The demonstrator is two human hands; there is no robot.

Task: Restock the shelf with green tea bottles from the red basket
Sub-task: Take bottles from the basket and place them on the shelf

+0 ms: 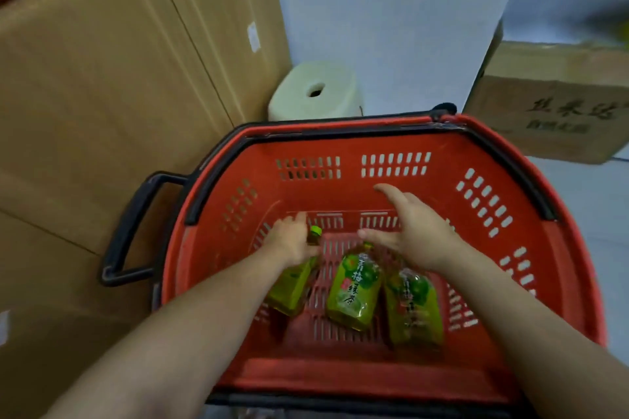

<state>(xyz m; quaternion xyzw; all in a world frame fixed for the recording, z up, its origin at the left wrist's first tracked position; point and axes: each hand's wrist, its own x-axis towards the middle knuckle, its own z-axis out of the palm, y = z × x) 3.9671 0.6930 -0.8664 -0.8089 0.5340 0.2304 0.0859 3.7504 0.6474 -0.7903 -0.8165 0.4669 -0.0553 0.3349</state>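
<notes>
Green tea bottles, three with green labels, lie low in the frame's centre inside the red slotted plastic basket [391, 163]. The left bottle [292, 286] is half hidden under the left hand [292, 241], closed round its neck. The right hand [415, 231], fingers spread, hovers above the middle bottle [354, 289] and right bottle [413, 306], whose label is blurred.

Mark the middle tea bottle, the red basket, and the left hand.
middle tea bottle [354, 289]: head view, on its green label.
red basket [340, 127]: head view, on its far rim.
left hand [292, 238]: head view, on its back.
</notes>
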